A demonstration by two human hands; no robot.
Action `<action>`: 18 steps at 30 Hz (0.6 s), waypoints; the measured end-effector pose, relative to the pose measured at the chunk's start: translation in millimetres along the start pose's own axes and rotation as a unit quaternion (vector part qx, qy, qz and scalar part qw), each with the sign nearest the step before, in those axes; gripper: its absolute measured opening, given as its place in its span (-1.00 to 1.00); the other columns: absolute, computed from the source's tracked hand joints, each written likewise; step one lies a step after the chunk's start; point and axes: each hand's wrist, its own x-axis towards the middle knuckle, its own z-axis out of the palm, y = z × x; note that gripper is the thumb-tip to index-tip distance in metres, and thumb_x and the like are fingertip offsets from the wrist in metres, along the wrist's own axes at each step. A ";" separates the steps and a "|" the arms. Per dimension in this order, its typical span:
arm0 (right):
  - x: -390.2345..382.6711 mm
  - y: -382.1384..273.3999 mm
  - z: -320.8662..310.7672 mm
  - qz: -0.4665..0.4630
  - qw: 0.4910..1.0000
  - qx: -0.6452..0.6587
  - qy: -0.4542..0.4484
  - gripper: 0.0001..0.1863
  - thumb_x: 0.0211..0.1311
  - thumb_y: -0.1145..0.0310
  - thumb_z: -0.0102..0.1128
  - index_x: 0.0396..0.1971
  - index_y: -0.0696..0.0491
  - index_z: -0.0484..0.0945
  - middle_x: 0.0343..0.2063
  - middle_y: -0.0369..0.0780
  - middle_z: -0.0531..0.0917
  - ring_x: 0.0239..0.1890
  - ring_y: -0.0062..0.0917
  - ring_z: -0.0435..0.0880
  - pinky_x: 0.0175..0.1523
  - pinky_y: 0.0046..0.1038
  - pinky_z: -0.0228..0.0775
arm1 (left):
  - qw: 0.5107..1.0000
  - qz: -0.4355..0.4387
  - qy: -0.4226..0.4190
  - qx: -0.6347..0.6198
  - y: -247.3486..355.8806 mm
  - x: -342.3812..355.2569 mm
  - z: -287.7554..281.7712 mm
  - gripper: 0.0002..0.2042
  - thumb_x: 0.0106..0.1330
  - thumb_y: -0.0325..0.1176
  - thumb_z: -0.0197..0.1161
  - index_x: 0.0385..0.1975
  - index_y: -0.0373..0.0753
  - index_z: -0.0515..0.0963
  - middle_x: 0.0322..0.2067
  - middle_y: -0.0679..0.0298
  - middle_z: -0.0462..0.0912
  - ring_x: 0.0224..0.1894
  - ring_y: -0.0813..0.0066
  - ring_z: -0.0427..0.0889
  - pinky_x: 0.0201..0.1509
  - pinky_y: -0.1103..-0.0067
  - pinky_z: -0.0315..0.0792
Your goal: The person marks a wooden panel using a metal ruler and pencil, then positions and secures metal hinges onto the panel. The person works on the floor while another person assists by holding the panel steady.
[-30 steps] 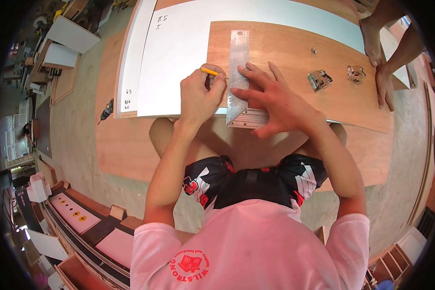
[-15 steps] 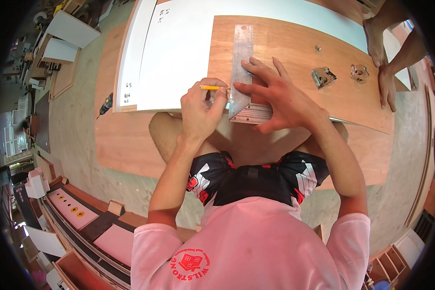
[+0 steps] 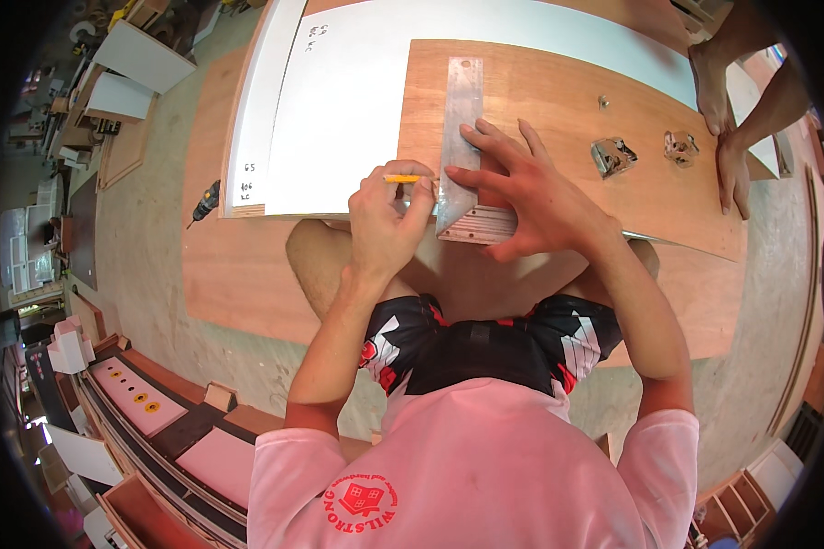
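Note:
My left hand (image 3: 384, 218) is closed around a short yellow pencil (image 3: 402, 179), its tip beside the left edge of the metal blade of a try square (image 3: 464, 96). My right hand (image 3: 547, 199) holds the square down with spread fingers, two of them on the blade and the thumb at the wooden stock. Under the blade lies a brown plywood board (image 3: 540, 96), on top of a white panel (image 3: 348, 119). The stock sits along the board's near edge, above my knees.
Another person's hand (image 3: 732, 178) rests on the board's right end. Two clear packets of metal hardware, one nearer (image 3: 613, 156) and one farther right (image 3: 680, 148), lie on it with a small metal piece (image 3: 603, 102). A drill (image 3: 206, 203) lies left of the panel.
The whole view has shifted slightly, so the board and hands appear a little lower. Pencil and square keep nearly the same places relative to each other.

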 end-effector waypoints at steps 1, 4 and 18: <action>0.1 0.1 0.3 0.000 1.000 0.000 0.000 0.08 -0.30 0.02 0.68 0.45 -0.09 0.59 0.58 0.08 0.32 0.68 -0.01 0.19 0.69 0.40 -0.20 | 1.000 0.018 0.004 0.009 -1.2 -0.5 0.5 -0.90 0.43 -0.43 0.35 -0.18 -0.29 0.74 -0.28 0.16 0.80 -0.29 0.33 0.75 -0.22 0.43 0.62; 0.0 0.4 -0.1 -0.001 1.000 -0.003 -0.002 0.09 -0.30 0.02 0.68 0.45 -0.09 0.59 0.58 0.08 0.31 0.68 -0.01 0.19 0.69 0.41 -0.19 | 1.000 0.015 -0.006 0.021 2.6 -3.7 -1.5 -0.91 0.42 -0.44 0.35 -0.19 -0.29 0.74 -0.24 0.17 0.81 -0.24 0.28 0.74 -0.21 0.40 0.65; 1.5 -1.7 -4.5 0.007 1.000 -0.004 -0.021 0.12 -0.30 -0.02 0.69 0.47 -0.11 0.56 0.60 0.08 0.28 0.69 0.03 0.16 0.69 0.39 -0.20 | 1.000 0.005 -0.005 0.016 2.6 -11.4 -2.9 -0.89 0.45 -0.45 0.33 -0.14 -0.30 0.74 -0.22 0.16 0.83 -0.25 0.35 0.77 -0.19 0.45 0.65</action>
